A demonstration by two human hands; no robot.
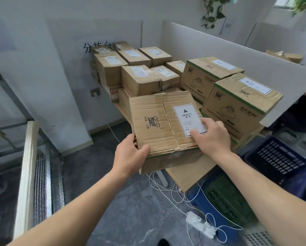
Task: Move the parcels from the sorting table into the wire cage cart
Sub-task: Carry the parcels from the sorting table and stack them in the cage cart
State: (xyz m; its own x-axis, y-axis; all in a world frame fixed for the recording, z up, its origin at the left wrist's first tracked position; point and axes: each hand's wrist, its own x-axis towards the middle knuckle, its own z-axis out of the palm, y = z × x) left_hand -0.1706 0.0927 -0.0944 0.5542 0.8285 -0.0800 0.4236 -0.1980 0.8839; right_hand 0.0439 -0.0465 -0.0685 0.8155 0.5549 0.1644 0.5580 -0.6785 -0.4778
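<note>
Left hand (131, 153) grips corner of creased brown cardboard parcel (154, 119), thumb on top. Right hand (211, 137) lies loose, fingers resting on white HEAVY label (186, 115).

A white label (190, 119) on the nearest parcel (154, 121) reads "HEAVY" beneath a dark warning triangle; its smaller print is too fine to read. Black handwritten Chinese characters (95, 47), starting with "分", stand on the white board (95, 31) behind.

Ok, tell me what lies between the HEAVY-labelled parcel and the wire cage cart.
In the head view, only bare grey floor lies between the parcel and the cage cart.
</note>
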